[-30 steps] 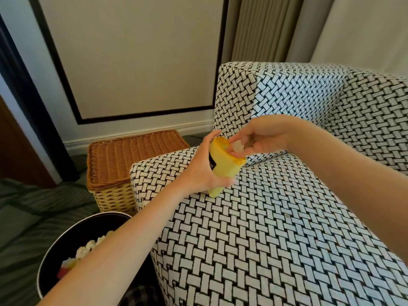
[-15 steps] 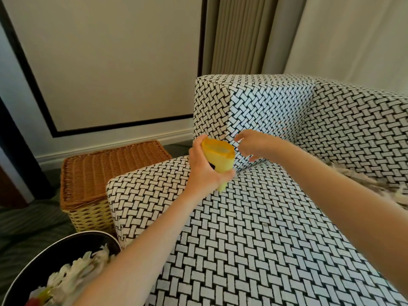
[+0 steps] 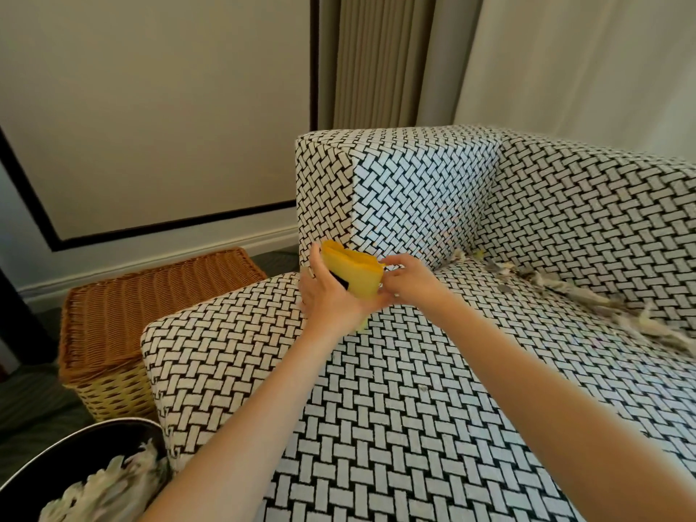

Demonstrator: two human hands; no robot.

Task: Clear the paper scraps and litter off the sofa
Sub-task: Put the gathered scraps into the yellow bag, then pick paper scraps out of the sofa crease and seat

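Note:
My left hand (image 3: 331,295) grips a yellow packet (image 3: 357,271) with a black label, held above the seat of the black-and-white woven sofa (image 3: 395,408) near its left armrest. My right hand (image 3: 408,282) pinches the packet's top right edge with curled fingers. Paper scraps and litter (image 3: 565,292) lie in a line along the crease between the seat and the backrest at the right, blurred by motion.
A black bin (image 3: 124,431) with pale paper scraps (image 3: 105,484) in it stands on the floor at the lower left. A wicker basket (image 3: 150,295) with a lid sits beside the sofa's left end. Curtains and a wall stand behind.
The view has swung right and up, bringing the litter along the sofa's crease into sight. My right hand has come back onto the packet's edge.

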